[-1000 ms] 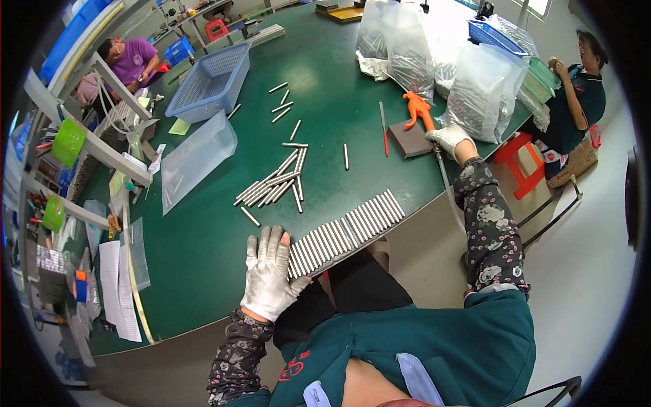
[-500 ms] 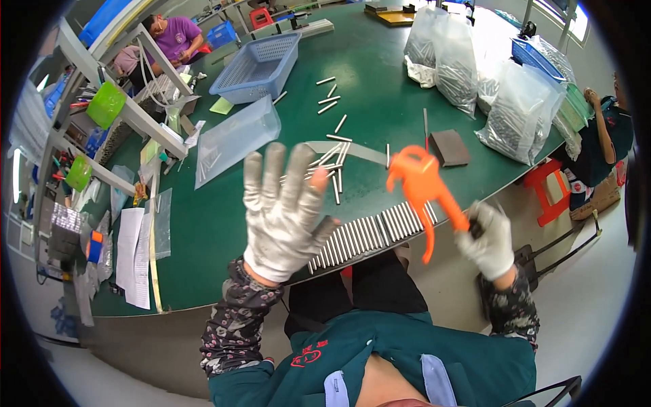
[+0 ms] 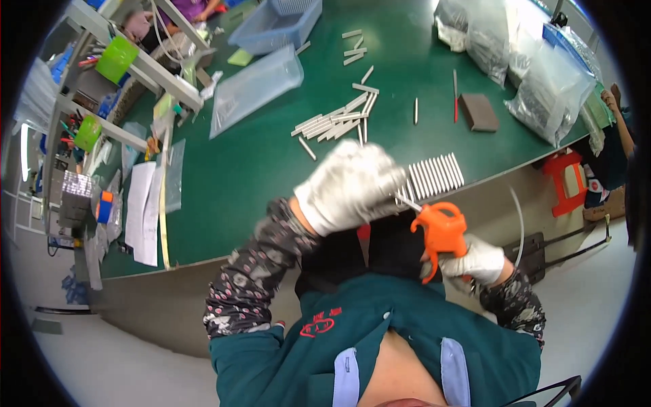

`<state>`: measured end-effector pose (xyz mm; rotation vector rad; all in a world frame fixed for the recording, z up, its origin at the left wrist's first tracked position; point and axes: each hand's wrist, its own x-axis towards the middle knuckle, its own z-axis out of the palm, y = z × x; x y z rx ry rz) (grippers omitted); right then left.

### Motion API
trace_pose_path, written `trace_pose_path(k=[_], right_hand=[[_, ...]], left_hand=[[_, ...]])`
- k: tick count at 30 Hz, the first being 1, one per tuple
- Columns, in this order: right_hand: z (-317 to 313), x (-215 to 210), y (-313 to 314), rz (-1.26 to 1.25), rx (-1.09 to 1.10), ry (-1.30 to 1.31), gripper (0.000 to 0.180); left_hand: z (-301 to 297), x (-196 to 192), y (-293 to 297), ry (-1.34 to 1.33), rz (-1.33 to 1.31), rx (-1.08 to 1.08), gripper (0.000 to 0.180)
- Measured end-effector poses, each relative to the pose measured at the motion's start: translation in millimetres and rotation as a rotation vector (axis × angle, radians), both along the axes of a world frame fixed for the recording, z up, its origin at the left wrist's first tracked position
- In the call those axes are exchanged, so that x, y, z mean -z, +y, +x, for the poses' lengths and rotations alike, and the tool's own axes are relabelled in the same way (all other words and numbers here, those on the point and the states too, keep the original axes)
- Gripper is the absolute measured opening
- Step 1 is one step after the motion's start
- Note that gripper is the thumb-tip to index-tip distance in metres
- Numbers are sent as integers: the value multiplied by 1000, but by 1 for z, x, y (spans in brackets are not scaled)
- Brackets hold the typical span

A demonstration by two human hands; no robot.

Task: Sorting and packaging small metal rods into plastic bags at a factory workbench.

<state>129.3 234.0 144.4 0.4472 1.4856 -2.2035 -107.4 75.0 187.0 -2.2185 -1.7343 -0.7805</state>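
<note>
My right hand (image 3: 483, 260), in a whitish glove, grips an orange air blow gun (image 3: 444, 229) just off the table's front edge. The gun's thin metal nozzle points up and left toward my left hand (image 3: 349, 190). That hand, also gloved, is over the row of metal rods (image 3: 437, 175) along the front edge and hides the row's left part. Motion smears its fingers, so I cannot make out whether it holds anything. Beyond it, a loose pile of similar metal rods (image 3: 332, 125) lies on the green table (image 3: 244, 176).
A brown block (image 3: 479, 112) and a thin red-ended tool (image 3: 456, 98) lie right of the pile. Bulging clear bags (image 3: 553, 95) stand at right. A blue basket (image 3: 271, 34) and plastic bag (image 3: 254, 91) lie far left. A pale hose (image 3: 519, 227) hangs at right.
My left hand, spread open before, has come down and right over the rod row. My right hand has drawn the blow gun closer to my body and turned it. The view has tilted down.
</note>
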Motion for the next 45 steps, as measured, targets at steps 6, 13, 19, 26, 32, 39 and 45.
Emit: trace_pose_path(k=[6, 13, 19, 26, 32, 39, 45], right_hand=[[12, -25, 1, 380, 83, -224, 30], [34, -5, -4, 612, 52, -173, 25], [42, -2, -10, 639, 18, -106, 28], [34, -8, -17, 529, -89, -129, 23], [46, 3, -7, 637, 80, -126, 23], [62, 4, 0, 687, 103, -50, 22], [59, -11, 10, 545, 127, -201, 24]], left_hand=[[-36, 43, -47, -156, -397, 7, 117], [-19, 63, -46, -139, -398, -21, 115], [-16, 61, -45, -112, -409, -44, 111], [-17, 59, -44, -106, -425, -64, 108], [-16, 57, -42, -117, -458, -67, 104], [-14, 53, -44, -71, -518, -85, 103], [-17, 38, -21, -95, -376, -17, 108]])
